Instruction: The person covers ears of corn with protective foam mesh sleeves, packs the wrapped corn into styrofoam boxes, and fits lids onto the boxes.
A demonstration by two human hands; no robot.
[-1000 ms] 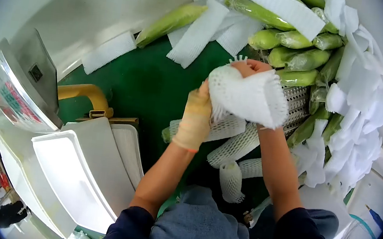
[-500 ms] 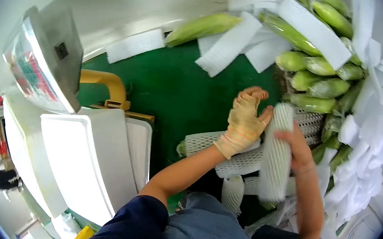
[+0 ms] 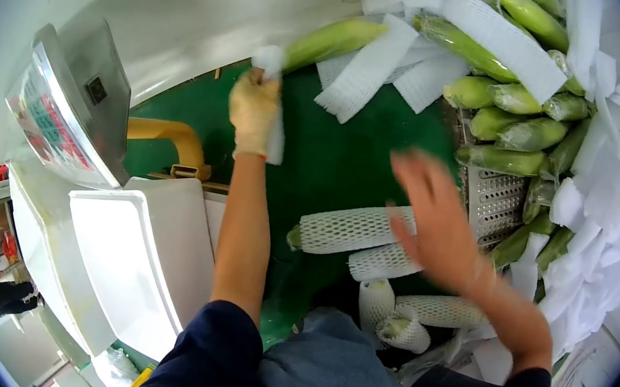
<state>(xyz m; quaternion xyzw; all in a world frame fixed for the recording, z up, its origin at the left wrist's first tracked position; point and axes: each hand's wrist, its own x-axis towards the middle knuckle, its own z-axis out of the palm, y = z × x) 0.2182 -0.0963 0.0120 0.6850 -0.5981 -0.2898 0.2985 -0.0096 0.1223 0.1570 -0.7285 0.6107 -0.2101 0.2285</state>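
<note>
My left hand (image 3: 254,112), in a pale yellow glove, is closed around a flattened white foam net sleeve (image 3: 276,138) at the back left of the green surface. Just right of that hand lies a green ear of corn (image 3: 338,41) in its husk. My right hand (image 3: 439,222) is bare, with fingers spread and somewhat blurred, and holds nothing. Under and beside it are foam-netted ears of corn (image 3: 348,230). Closer to my lap lie more netted ears (image 3: 439,311), one with its end toward me (image 3: 405,334).
Plastic-wrapped ears of corn (image 3: 517,135) are piled at the right by a perforated metal tray (image 3: 496,198). Loose foam sleeves (image 3: 369,68) lie at the back; many more (image 3: 594,239) hang at the right. White bins (image 3: 128,264), a scale (image 3: 75,100) and a yellow handle (image 3: 176,137) stand left.
My left hand has moved to the back left and taken hold of a flat foam sleeve. My right hand has let go of the foam-netted piece and opened; a netted ear now lies near my lap.
</note>
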